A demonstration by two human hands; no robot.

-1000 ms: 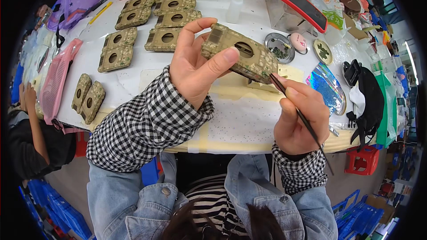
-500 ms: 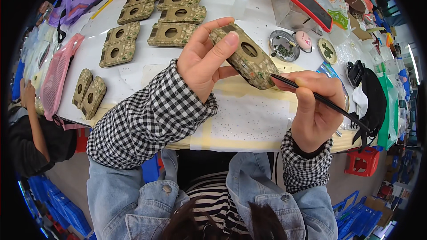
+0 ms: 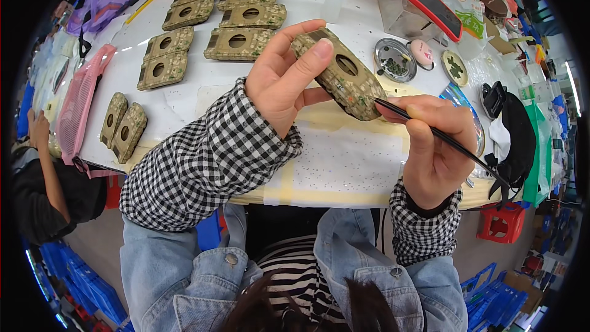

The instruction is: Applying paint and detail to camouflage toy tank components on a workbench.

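1. Camouflage-patterned case (image 3: 340, 75), with an oval hole, is raised over the white table (image 3: 344, 154).
2. Left hand (image 3: 284, 83) fingers clamp it.
3. Right hand (image 3: 435, 147) pinches a thin black brush (image 3: 442, 138), tip touching the case's edge.

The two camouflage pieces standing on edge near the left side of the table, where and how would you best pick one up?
Probably from above, pinching the flat faces of the outer camouflage piece: both stand on edge, leaning together, so the tops are exposed.
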